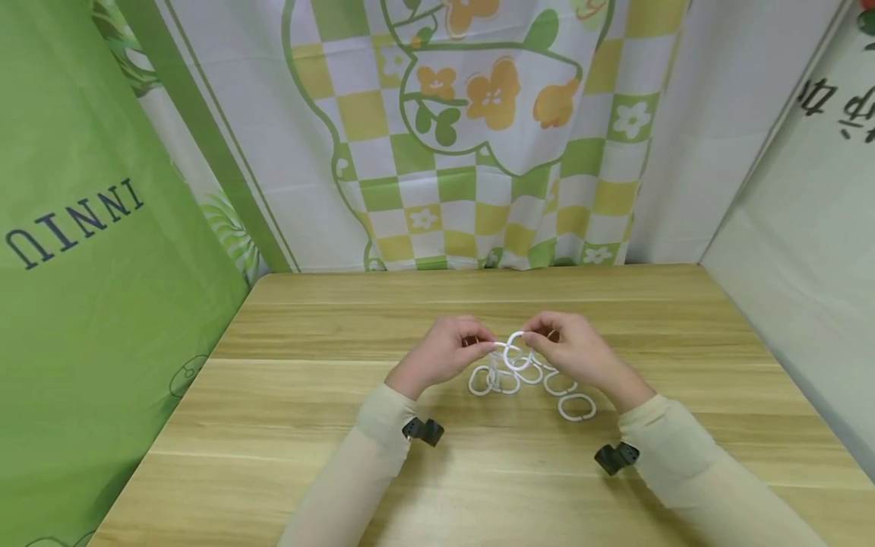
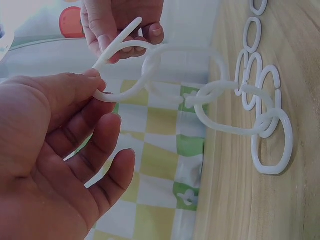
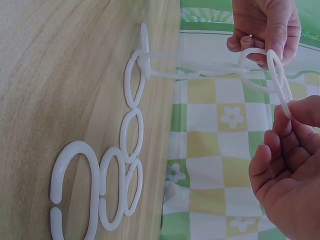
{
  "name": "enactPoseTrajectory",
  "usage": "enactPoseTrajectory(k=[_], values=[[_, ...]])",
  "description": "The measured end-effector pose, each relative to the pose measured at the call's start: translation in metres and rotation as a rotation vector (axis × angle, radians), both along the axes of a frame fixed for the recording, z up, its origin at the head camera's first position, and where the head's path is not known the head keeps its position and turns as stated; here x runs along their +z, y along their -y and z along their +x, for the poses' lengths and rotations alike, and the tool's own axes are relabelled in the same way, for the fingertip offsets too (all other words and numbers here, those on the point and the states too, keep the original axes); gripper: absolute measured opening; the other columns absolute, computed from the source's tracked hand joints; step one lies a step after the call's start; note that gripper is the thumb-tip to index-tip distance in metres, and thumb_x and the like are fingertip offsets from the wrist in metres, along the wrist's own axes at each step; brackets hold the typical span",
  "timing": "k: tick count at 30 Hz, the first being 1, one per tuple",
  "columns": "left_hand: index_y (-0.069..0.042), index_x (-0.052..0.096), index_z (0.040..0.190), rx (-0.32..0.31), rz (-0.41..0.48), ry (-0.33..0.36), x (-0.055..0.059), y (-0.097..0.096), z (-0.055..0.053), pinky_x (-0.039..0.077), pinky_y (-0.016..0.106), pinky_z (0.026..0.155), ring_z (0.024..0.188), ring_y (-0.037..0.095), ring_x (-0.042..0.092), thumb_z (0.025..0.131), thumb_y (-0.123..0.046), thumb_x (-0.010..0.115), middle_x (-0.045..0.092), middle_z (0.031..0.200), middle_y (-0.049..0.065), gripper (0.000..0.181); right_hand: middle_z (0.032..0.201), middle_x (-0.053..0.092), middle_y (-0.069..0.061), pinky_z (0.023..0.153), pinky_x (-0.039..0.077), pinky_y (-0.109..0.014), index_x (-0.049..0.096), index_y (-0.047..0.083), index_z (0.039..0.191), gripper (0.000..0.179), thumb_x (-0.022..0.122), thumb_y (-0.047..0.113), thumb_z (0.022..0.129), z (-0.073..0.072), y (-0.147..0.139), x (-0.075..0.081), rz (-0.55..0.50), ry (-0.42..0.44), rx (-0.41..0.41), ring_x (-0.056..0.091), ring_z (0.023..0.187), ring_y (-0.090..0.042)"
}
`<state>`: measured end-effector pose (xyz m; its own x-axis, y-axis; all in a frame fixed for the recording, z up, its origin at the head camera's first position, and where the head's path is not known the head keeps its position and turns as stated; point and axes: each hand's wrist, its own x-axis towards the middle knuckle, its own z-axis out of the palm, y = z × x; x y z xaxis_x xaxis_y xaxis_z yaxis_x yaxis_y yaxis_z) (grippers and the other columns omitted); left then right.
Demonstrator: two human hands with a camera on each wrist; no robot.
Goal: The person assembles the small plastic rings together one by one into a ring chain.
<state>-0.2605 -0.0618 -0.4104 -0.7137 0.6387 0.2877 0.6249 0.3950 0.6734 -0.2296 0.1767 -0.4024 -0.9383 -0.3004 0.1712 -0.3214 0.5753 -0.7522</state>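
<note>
My left hand pinches a white plastic chain link between thumb and forefinger, its other fingers loosely bent. From that link hangs a short chain of joined white links, whose lower end reaches the table. Thumb and forefinger of my right hand pinch another white oval link, raised above the table. The two held links cross each other between the hands. In the left wrist view the right hand's link appears nearly edge-on, close to the left thumb tip.
Several loose white links lie on the wooden table under and beside the right hand, among them one with a small gap. A patterned curtain hangs behind the table; green cloth hangs at the left.
</note>
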Motion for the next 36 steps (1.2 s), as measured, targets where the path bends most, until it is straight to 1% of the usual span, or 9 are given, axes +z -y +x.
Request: enactPoseTrajectory(k=[7, 10, 13, 15, 17, 22, 26, 31, 36], values=[[-0.009, 0.074, 0.096, -0.015, 0.026, 0.023, -0.001, 0.0, 0.001, 0.048, 0.023, 0.063, 0.072, 0.007, 0.056, 0.095, -0.02, 0.068, 0.063, 0.083, -0.007, 0.013, 0.087, 0.067, -0.007, 0.061, 0.049, -0.033, 0.069, 0.008, 0.099, 0.01, 0.063, 0.014, 0.096, -0.001, 0.001, -0.002, 0.006, 0.005, -0.002, 0.059, 0.074, -0.023], [-0.012, 0.074, 0.095, -0.042, 0.032, 0.064, 0.0, 0.0, 0.001, 0.048, 0.024, 0.063, 0.072, 0.008, 0.057, 0.094, -0.021, 0.069, 0.064, 0.082, -0.007, 0.011, 0.087, 0.067, -0.008, 0.061, 0.049, -0.032, 0.069, 0.007, 0.1, 0.011, 0.063, 0.015, 0.096, -0.001, 0.001, -0.003, -0.01, 0.004, -0.017, 0.058, 0.074, -0.023], [-0.015, 0.074, 0.095, -0.046, 0.031, 0.122, 0.0, 0.001, 0.002, 0.049, 0.025, 0.064, 0.072, 0.01, 0.058, 0.093, -0.025, 0.071, 0.066, 0.082, -0.009, 0.011, 0.087, 0.067, -0.008, 0.06, 0.048, -0.032, 0.069, 0.005, 0.102, 0.013, 0.062, 0.016, 0.097, -0.001, 0.001, -0.003, -0.037, -0.011, -0.041, 0.057, 0.072, -0.021], [-0.017, 0.074, 0.095, -0.028, 0.04, 0.16, 0.0, 0.002, 0.002, 0.049, 0.026, 0.064, 0.072, 0.011, 0.059, 0.093, -0.028, 0.07, 0.067, 0.083, -0.009, 0.013, 0.088, 0.067, -0.01, 0.059, 0.048, -0.031, 0.069, 0.004, 0.103, 0.016, 0.062, 0.018, 0.098, -0.001, 0.001, -0.003, -0.056, -0.02, -0.055, 0.056, 0.071, -0.02], [-0.018, 0.074, 0.096, 0.006, 0.047, 0.17, -0.001, 0.001, 0.002, 0.049, 0.026, 0.064, 0.072, 0.011, 0.059, 0.093, -0.032, 0.069, 0.067, 0.083, -0.01, 0.015, 0.088, 0.068, -0.011, 0.058, 0.047, -0.03, 0.069, 0.003, 0.105, 0.018, 0.062, 0.019, 0.098, -0.001, 0.002, -0.002, -0.072, -0.032, -0.063, 0.056, 0.07, -0.019], [-0.017, 0.073, 0.096, 0.062, 0.072, 0.16, -0.002, -0.001, 0.001, 0.049, 0.027, 0.064, 0.071, 0.011, 0.058, 0.094, -0.034, 0.068, 0.066, 0.083, -0.008, 0.018, 0.088, 0.069, -0.009, 0.056, 0.045, -0.027, 0.069, 0.003, 0.104, 0.019, 0.063, 0.02, 0.098, 0.001, 0.006, 0.0, -0.144, -0.029, -0.073, 0.056, 0.07, -0.02], [-0.014, 0.072, 0.096, 0.085, 0.109, 0.177, -0.001, 0.0, 0.003, 0.05, 0.027, 0.065, 0.073, 0.011, 0.059, 0.095, -0.03, 0.067, 0.066, 0.083, -0.007, 0.016, 0.089, 0.07, -0.005, 0.06, 0.046, -0.026, 0.07, 0.005, 0.103, 0.018, 0.064, 0.02, 0.097, 0.003, 0.01, 0.002, -0.199, -0.025, -0.074, 0.059, 0.073, -0.017], [-0.012, 0.072, 0.094, 0.087, 0.143, 0.169, 0.002, -0.001, 0.002, 0.05, 0.027, 0.065, 0.073, 0.011, 0.059, 0.094, -0.025, 0.069, 0.066, 0.082, -0.005, 0.013, 0.093, 0.072, -0.008, 0.063, 0.048, -0.026, 0.07, 0.004, 0.103, 0.016, 0.063, 0.018, 0.098, 0.003, 0.01, 0.004, -0.23, -0.016, -0.063, 0.061, 0.076, -0.017], [-0.011, 0.071, 0.095, 0.09, 0.16, 0.178, 0.005, 0.002, 0.001, 0.048, 0.026, 0.065, 0.073, 0.013, 0.058, 0.094, -0.022, 0.068, 0.066, 0.083, -0.003, 0.012, 0.09, 0.07, -0.007, 0.061, 0.047, -0.027, 0.068, 0.004, 0.104, 0.02, 0.064, 0.022, 0.097, 0.004, 0.011, 0.004, -0.234, 0.032, -0.05, 0.059, 0.073, -0.017]])
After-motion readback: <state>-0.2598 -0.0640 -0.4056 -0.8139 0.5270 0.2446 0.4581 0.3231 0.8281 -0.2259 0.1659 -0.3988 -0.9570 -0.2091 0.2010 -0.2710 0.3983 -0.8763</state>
